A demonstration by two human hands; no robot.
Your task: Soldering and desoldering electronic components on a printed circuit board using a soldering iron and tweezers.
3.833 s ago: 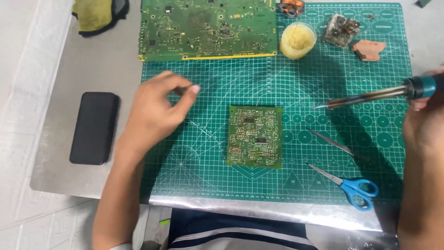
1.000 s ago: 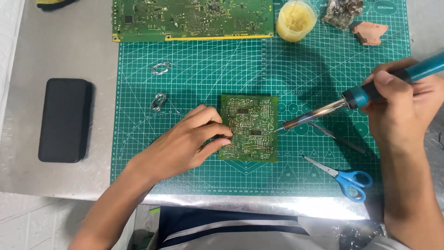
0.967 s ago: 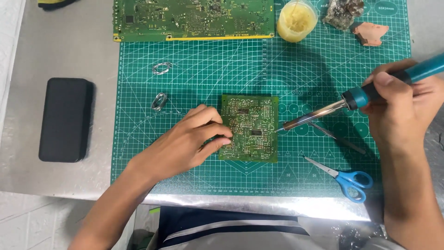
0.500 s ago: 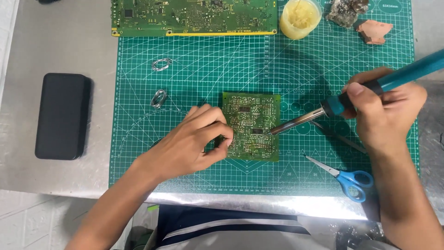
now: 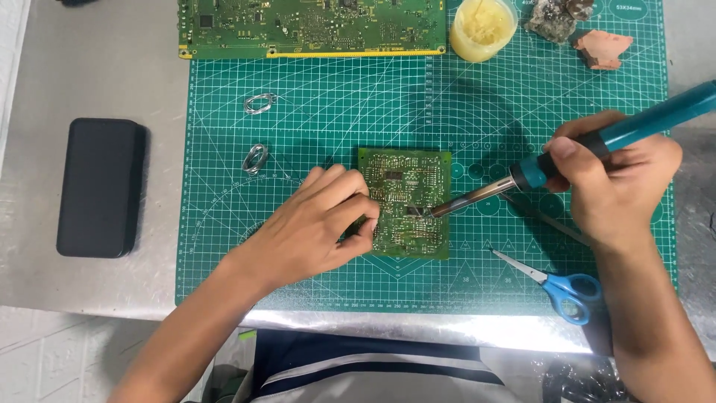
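Observation:
A small green circuit board [image 5: 418, 179] lies on the green cutting mat [image 5: 358, 104]. My left hand [image 5: 317, 224] rests on the board's left edge, fingers curled and pressing it down. My right hand [image 5: 611, 175] grips a teal-handled soldering iron [image 5: 597, 142]. Its metal tip touches the middle of the small board. Two small coils of solder wire [image 5: 255, 158] lie on the mat to the left of my left hand.
A large green circuit board [image 5: 309, 26] lies along the mat's top edge. Beside it stand a yellow tub of paste [image 5: 483, 28], a grey lump [image 5: 552, 16] and a reddish chunk [image 5: 603, 49]. Blue-handled scissors [image 5: 556, 282] and tweezers [image 5: 544, 220] lie lower right. A black phone [image 5: 99, 186] lies left.
My left hand came from the mat's upper left onto the small board. The right hand brought the soldering iron leftward until its tip met the board.

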